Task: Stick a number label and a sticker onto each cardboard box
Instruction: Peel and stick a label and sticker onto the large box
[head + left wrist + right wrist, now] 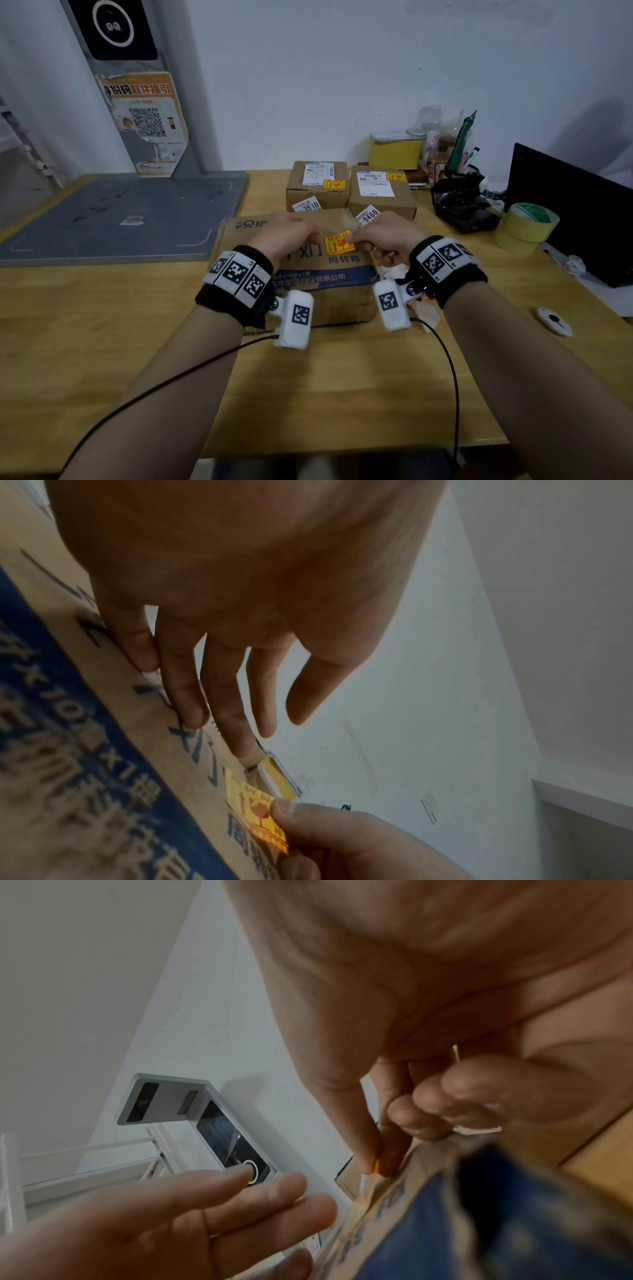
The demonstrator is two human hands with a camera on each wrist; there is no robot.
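Cardboard box point(294, 274) before two labelled boxes point(349, 188)

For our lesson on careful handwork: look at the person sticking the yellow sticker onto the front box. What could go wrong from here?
The right hand pinches only one edge of the sticker, so it may land crooked or crease. It may cover the blue print on the front box. The left hand rests with straight fingers, so the box could slide.

You've got "3510" on the left rear box's label point(307, 206), "9466" on the right one's point(368, 216), "周转箱" printed on your front box point(343, 259).
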